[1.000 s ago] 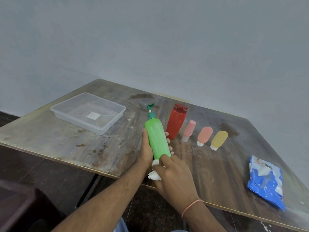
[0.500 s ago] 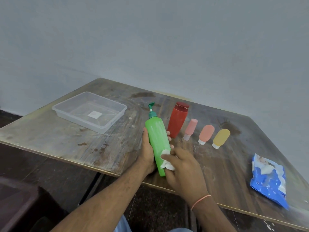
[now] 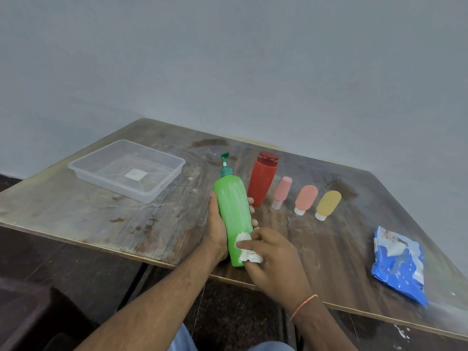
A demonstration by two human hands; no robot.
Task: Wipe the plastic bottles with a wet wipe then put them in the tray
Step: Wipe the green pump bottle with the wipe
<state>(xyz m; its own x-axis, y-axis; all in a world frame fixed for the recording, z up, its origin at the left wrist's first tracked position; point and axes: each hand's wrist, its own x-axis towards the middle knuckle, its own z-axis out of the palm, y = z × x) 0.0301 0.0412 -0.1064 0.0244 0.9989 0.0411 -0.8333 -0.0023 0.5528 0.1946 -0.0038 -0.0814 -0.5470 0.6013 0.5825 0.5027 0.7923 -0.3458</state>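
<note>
Table (image 3: 101,219) of worn, stained wood carries the whole job. Beyond the fingertips and to their left sits the clear plastic tray (image 3: 162,184), with no bottle in it yet. The green pump bottle (image 3: 231,206) lies cradled in the left hand (image 3: 215,229), pump pointing away, likely angled so its flank faces the cloth. Just past that hand's fingertips stands the red bottle (image 3: 262,182), then the pink tube (image 3: 281,192), the coral tube (image 3: 305,198) and the yellow tube (image 3: 327,204), apparently queued for their turn. Well to the right of the working fingers lies the blue wet-wipe pack (image 3: 397,264).

The left hand wraps the bottle from beneath, thumb on the near side, fingertips curling over the far edge. The right hand (image 3: 273,259), a thread at its wrist, pinches a crumpled white wet wipe (image 3: 247,249) against the bottle's lower end, fingers bent, wrist low over the table edge.
</note>
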